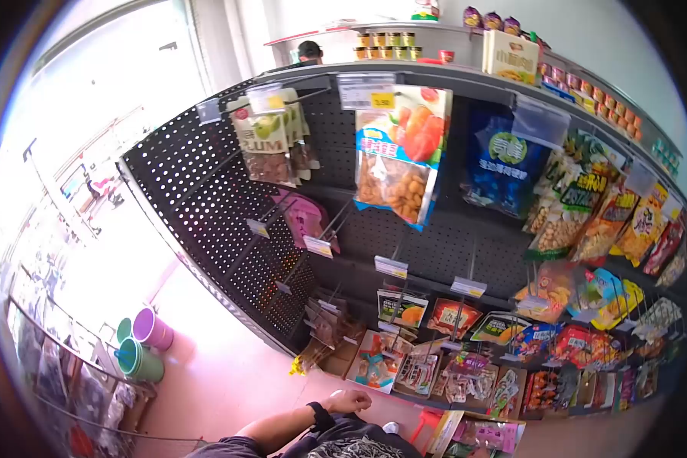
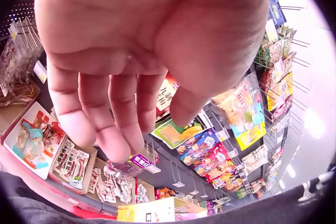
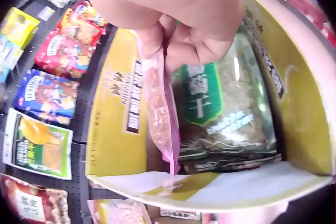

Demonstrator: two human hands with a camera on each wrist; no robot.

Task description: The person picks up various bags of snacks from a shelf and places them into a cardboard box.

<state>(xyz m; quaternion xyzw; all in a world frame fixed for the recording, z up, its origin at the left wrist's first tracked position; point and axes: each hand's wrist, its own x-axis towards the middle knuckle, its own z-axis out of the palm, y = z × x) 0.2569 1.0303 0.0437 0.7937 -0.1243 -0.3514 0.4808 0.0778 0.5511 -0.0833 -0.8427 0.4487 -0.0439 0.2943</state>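
Observation:
The left hand (image 1: 347,401), a dark band at its wrist, hangs in front of the lower shelves. In the left wrist view that hand (image 2: 126,61) holds nothing, its fingers loosely bent. The right hand (image 3: 173,29) pinches the top edge of a pink clear-fronted packet (image 3: 160,108) between thumb and fingers, inside a yellow-sided carton (image 3: 118,113). Beside the packet in the carton lies a clear bag with a green label (image 3: 202,95). In the head view, the pink packet (image 1: 496,435) shows at the carton (image 1: 446,431) at the bottom edge; the right hand is not seen there.
A black pegboard rack (image 1: 206,175) holds hanging snack bags, such as a large nut bag (image 1: 397,153) and a blue bag (image 1: 504,164). Open boxes of packets line its base, including one with blue-and-white packets (image 1: 375,362). Purple and green buckets (image 1: 153,330) stand on the pink floor at left.

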